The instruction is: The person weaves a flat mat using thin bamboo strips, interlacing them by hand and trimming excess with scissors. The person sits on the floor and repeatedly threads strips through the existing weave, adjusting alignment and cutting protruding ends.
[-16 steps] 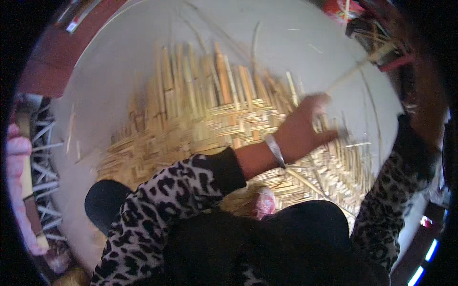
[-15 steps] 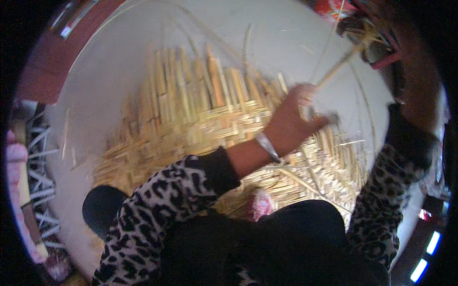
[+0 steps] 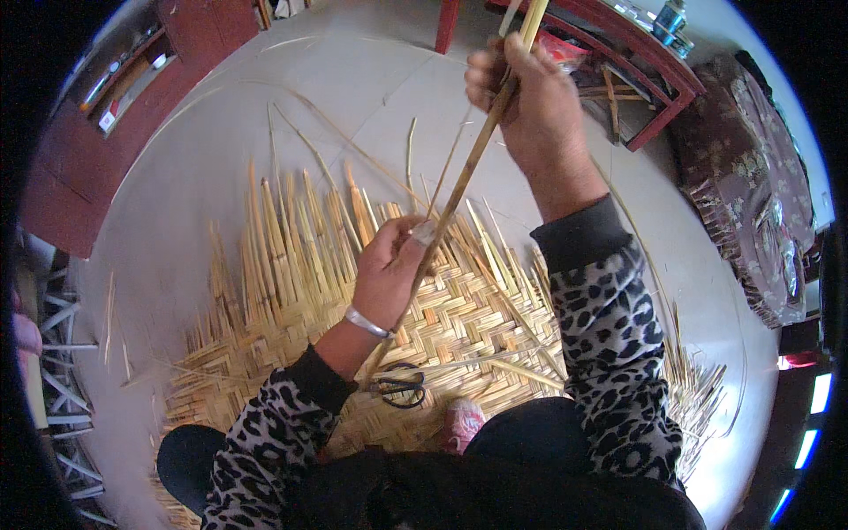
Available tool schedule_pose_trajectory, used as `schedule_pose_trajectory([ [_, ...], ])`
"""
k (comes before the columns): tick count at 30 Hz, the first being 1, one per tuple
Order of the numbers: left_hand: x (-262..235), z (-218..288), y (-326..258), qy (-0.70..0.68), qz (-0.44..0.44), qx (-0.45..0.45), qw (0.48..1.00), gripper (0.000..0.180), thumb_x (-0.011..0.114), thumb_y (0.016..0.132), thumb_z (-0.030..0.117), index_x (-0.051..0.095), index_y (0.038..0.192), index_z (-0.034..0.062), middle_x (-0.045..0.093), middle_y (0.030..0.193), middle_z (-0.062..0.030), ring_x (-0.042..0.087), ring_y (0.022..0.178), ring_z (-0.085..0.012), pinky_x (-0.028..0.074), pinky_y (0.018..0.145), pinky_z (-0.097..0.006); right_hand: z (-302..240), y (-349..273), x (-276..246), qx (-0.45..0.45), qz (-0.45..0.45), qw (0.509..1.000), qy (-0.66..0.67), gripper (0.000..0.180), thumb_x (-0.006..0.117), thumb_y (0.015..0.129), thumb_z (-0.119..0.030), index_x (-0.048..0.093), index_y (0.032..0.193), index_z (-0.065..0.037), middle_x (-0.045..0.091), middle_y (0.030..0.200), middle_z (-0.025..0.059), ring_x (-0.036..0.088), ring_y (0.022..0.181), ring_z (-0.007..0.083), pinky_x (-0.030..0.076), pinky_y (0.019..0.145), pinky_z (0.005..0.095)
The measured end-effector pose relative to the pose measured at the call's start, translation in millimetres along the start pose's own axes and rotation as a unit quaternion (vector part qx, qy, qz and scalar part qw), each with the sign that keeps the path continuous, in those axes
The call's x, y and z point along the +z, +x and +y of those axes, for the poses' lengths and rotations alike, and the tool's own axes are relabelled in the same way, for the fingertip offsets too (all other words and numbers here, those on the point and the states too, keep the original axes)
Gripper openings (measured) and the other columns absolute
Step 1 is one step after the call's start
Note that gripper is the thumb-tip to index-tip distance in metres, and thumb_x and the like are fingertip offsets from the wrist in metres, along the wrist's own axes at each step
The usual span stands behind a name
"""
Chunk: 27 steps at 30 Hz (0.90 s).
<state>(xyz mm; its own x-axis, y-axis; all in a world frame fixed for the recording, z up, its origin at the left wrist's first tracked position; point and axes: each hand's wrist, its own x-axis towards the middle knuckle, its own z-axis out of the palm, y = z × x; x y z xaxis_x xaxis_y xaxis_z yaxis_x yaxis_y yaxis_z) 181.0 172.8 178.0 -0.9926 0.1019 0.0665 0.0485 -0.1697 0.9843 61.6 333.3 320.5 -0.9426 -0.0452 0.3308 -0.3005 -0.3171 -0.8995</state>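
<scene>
A long split-reed strip runs slantwise in front of me, from high on the right down past my left wrist. High up, my right hand is closed around it, thumb along the strip. Lower down, my left hand pinches the same strip; something pale shows at the thumb tip, and a silver bracelet circles the wrist. Beneath both hands spreads a herringbone-woven mat of yellow-brown strips, their loose ends pointing away from me. Dark-handled scissors lie on the mat near my left forearm.
Loose strips lie on the pale floor beyond the mat, with more strips at right. A red wooden table stands at far right, beside a patterned cloth-draped piece of furniture. A red cabinet is at far left.
My right hand has come in from the far right and now grips the strip high up. My left hand has moved left and nearer to me. The scissors have come into sight.
</scene>
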Motion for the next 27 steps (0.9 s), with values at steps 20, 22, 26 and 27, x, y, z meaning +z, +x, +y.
schedule_pose_trajectory([
  [20, -29, 27, 16, 0.152, -0.16, -0.062, 0.973, 0.012, 0.062, 0.088, -0.002, 0.06, 0.1, -0.0024, 0.067, 0.086, -0.0033, 0.061, 0.073, -0.0069, 0.052, 0.063, -0.022, 83, -40, -103, 0.182, 0.14, 0.973, 0.032, 0.026, 0.062, 0.096, -0.032, 0.06, 0.098, -0.006, 0.059, 0.082, 0.0012, 0.055, 0.07, 0.0098, 0.05, 0.062, 0.0255],
  [22, -37, 26, 20, 0.186, -0.158, -0.063, 0.968, 0.012, 0.063, 0.087, -0.002, 0.06, 0.099, -0.002, 0.067, 0.084, -0.0036, 0.061, 0.072, -0.0069, 0.052, 0.062, -0.023, 82, -41, -108, 0.2, 0.088, 0.972, 0.081, 0.025, 0.061, 0.096, -0.03, 0.061, 0.099, -0.006, 0.061, 0.085, 0.0022, 0.056, 0.071, 0.0101, 0.051, 0.063, 0.026],
  [26, -75, 26, 35, 0.255, -0.162, -0.1, 0.948, 0.012, 0.066, 0.085, 0.002, 0.062, 0.095, -0.0019, 0.067, 0.08, -0.0049, 0.061, 0.069, -0.0076, 0.052, 0.059, -0.025, 79, -47, -113, 0.221, -0.01, 0.968, 0.116, 0.02, 0.058, 0.098, -0.023, 0.062, 0.108, -0.007, 0.066, 0.094, 0.0035, 0.064, 0.079, 0.0118, 0.055, 0.067, 0.0247],
  [27, -86, 27, 38, 0.277, -0.155, -0.135, 0.939, 0.012, 0.067, 0.085, 0.003, 0.062, 0.094, -0.002, 0.068, 0.079, -0.0054, 0.061, 0.068, -0.0078, 0.052, 0.059, -0.025, 80, -49, -111, 0.225, -0.003, 0.97, 0.096, 0.019, 0.058, 0.098, -0.022, 0.063, 0.108, -0.007, 0.066, 0.095, 0.0038, 0.064, 0.081, 0.0124, 0.056, 0.069, 0.0251],
])
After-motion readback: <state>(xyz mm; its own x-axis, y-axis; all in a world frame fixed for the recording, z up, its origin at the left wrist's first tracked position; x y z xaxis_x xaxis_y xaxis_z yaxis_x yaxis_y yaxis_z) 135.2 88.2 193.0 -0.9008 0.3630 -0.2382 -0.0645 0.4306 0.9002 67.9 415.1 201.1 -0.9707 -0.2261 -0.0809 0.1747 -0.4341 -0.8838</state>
